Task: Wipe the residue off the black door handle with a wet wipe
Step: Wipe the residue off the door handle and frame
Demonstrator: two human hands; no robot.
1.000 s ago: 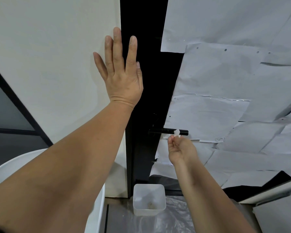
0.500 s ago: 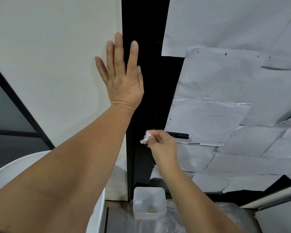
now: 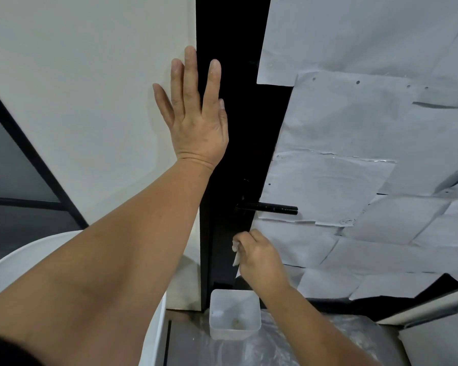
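Observation:
The black door handle (image 3: 267,208) sticks out level to the right from the black door (image 3: 236,128); faint pale specks show on its bar. My right hand (image 3: 259,257) hangs below the handle, apart from it, with its fingers closed on a crumpled white wet wipe (image 3: 236,250). My left hand (image 3: 196,114) lies flat with fingers spread, pressed on the white wall (image 3: 90,101) at the door's left edge, holding nothing.
White paper sheets (image 3: 354,154) cover the door's right part. A clear plastic tub (image 3: 234,314) with some residue inside stands on the plastic-covered floor (image 3: 288,344) under my right hand. A white rounded object (image 3: 16,260) lies at the lower left.
My right hand has left the handle's bar, moved left along it and then dropped below it, still holding the wipe. My left hand has stayed flat on the wall.

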